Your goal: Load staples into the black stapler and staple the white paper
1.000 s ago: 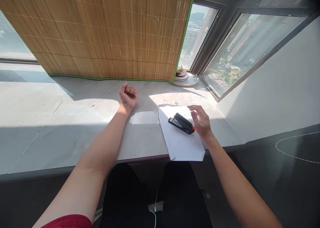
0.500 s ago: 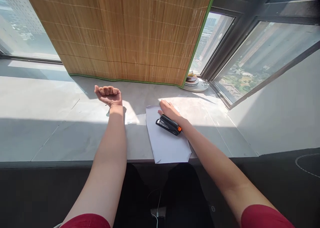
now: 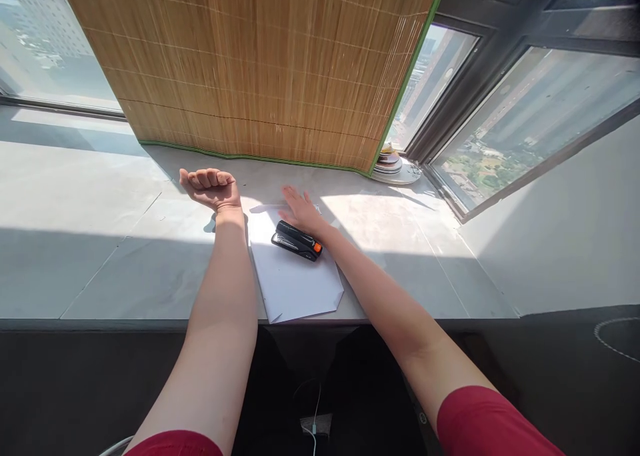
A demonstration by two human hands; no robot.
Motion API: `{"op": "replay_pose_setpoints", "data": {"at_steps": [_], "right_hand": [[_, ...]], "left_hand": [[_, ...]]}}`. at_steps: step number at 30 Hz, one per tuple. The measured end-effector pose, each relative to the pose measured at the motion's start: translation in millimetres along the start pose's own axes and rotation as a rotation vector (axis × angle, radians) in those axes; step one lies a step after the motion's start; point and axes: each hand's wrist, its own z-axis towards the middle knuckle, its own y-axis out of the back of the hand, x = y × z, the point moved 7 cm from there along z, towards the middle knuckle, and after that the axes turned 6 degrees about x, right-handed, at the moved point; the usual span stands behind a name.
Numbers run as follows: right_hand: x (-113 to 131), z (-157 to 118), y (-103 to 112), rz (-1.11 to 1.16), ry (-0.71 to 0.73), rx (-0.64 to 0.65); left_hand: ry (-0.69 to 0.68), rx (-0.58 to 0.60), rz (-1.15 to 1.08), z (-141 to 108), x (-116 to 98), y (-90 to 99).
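Note:
My left hand [image 3: 213, 188] rests palm up on the sill with its fingers curled into a fist, and nothing shows in it. To its right lies white paper [image 3: 297, 286], perhaps a stack, with folded lower corners. A black stapler [image 3: 298, 241] with an orange part at one end lies across the paper's upper half. My right hand [image 3: 302, 211] lies flat at the paper's top edge, fingers spread, palm down. Its wrist is right beside the stapler; whether the two touch I cannot tell.
A bamboo blind [image 3: 260, 69] with green edging hangs over the back of the pale tiled sill [image 3: 150, 269]. Stacked plates [image 3: 393, 169] stand in the far right corner by the window frame [image 3: 450, 103]. A white cable [image 3: 315, 416] hangs below the sill's front edge.
The paper and the stapler on it have shifted left together with my right hand, closer to my left forearm. My left hand has stayed nearly in place, still in a fist.

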Motion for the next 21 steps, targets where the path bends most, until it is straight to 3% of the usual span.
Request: {"op": "replay_pose_setpoints", "data": {"at_steps": [2,4,7,9,11,14,16,19,21], "right_hand": [[-19.7,-14.1,22.2,0.056,-0.081,-0.162],[-55.1,-36.4,40.9,0.049,-0.303,-0.264],[-102.3,-71.5,52.9,-0.047,-0.602,-0.223],[-110.6,-82.9,53.8,-0.087,-0.629,-0.187],[-96.9,-81.0,50.8,-0.075,-0.517,-0.197],[-42.8,-61.9,34.1,0.025,-0.082,-0.144],[-6.5,-53.1,15.4,0.084,0.198,-0.003],[16.7,-48.1,-10.7,0.038,0.337,0.224],[17.3,-48.2,-18.2,-0.009,0.343,0.285]], "left_hand": [[0.024,-0.025,-0.098,-0.7,3.7,-2.6],[0.034,-0.061,-0.207,-1.5,6.2,-4.3],[0.068,-0.082,-0.267,-3.0,9.3,-7.3],[0.09,-0.078,-0.249,-4.0,10.2,-8.9],[0.104,-0.077,-0.224,-4.7,10.2,-9.8],[0.143,-0.078,-0.176,-4.9,11.3,-11.7],[0.178,-0.081,-0.143,-4.9,13.8,-14.0],[0.226,-0.061,-0.094,-6.5,19.8,-20.8],[0.289,-0.021,-0.017,-9.5,25.9,-27.2]]}}
